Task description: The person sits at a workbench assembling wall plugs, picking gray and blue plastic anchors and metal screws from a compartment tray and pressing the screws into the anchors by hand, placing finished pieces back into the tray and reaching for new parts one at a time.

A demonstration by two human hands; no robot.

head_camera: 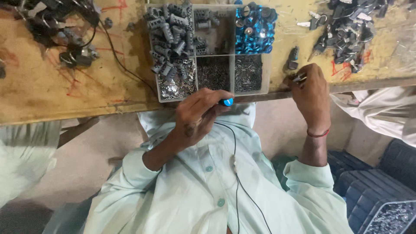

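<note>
I'm pinching 1 blue cap in my closed left hand just below the divided tray, while my right hand is gripping small metal keys at the bench edge.

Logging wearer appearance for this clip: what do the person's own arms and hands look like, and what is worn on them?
Both arms wear pale mint-green shirt sleeves rolled to about the elbow, forearms bare. The left hand shows dark smudges on its back. The right hand has a thin red thread band around the wrist. No gloves or rings are visible.
</note>
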